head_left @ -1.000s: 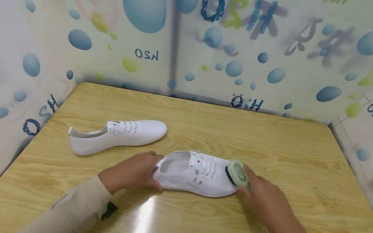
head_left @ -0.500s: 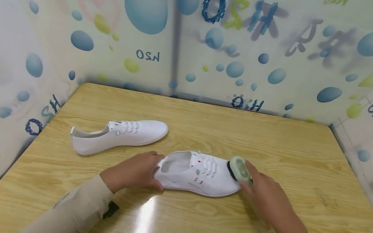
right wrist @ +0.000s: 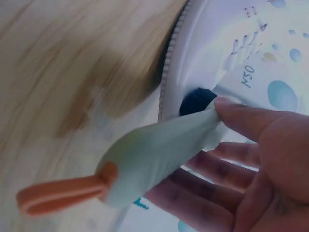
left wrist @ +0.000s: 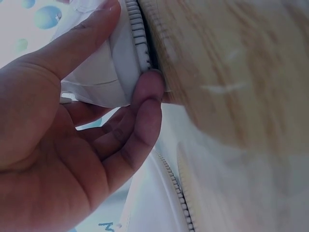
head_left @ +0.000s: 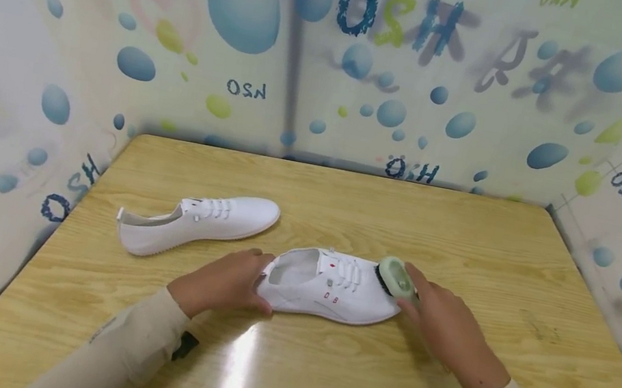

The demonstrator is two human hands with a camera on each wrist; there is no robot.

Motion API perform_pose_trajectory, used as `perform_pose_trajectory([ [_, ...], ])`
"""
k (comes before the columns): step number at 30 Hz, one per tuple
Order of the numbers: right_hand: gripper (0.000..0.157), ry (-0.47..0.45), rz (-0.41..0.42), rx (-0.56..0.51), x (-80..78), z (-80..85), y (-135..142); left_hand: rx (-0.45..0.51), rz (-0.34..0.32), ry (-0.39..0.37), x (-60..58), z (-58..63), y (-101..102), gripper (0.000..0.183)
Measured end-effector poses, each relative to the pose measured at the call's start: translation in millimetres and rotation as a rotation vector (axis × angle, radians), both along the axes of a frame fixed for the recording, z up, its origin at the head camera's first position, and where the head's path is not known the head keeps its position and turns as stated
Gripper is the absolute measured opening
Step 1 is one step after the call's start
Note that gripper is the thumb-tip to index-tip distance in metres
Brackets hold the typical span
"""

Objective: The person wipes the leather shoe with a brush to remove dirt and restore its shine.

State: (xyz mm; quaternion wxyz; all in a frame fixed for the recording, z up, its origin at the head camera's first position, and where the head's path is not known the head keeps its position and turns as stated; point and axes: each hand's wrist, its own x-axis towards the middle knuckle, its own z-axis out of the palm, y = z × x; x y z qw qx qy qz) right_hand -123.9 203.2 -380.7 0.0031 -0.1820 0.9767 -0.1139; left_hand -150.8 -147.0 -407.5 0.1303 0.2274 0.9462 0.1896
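Observation:
A white lace-up shoe [head_left: 306, 294] with red marks on its side lies sole down in front of me, toe to the right. My left hand [head_left: 223, 281] grips its heel; in the left wrist view the thumb lies on the upper and curled fingertips [left wrist: 148, 87] reach the sole edge. My right hand [head_left: 449, 329] holds a pale green brush [head_left: 396, 277] by its body. Its dark bristles [right wrist: 197, 100] touch the toe of the shoe. An orange loop [right wrist: 63, 193] hangs from the brush's end in the right wrist view.
A second white shoe [head_left: 199, 224] lies behind and to the left, toe pointing right. Both rest on a wood-grain table [head_left: 466, 235]. Walls with blue bubble prints [head_left: 244, 9] stand at the back and both sides.
The brush and right hand have shifted slightly back and forth over the toe, now a little farther left and back. The left hand and both shoes stay in place.

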Motion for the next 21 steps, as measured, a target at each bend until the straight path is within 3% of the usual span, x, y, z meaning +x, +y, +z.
perform_pose_trajectory([
  [6, 0.06, -0.019, 0.035, 0.008, 9.1, 0.6, 13.2, 0.003, 0.002, 0.001, -1.1, 0.0, 2.5, 0.091],
  [11, 0.06, -0.059, 0.059, 0.009, 6.5, 0.9, 1.9, 0.006, 0.014, -0.018, -1.4, 0.8, 4.4, 0.091],
  [16, 0.061, 0.004, 0.003, -0.005, -1.8, -3.3, -5.4, 0.009, 0.012, -0.021, -1.8, 0.4, 4.1, 0.09],
  [21, 0.06, 0.042, -0.02, 0.003, 1.8, -3.4, 0.6, 0.011, 0.017, -0.026, -1.3, -1.6, 2.3, 0.085],
])
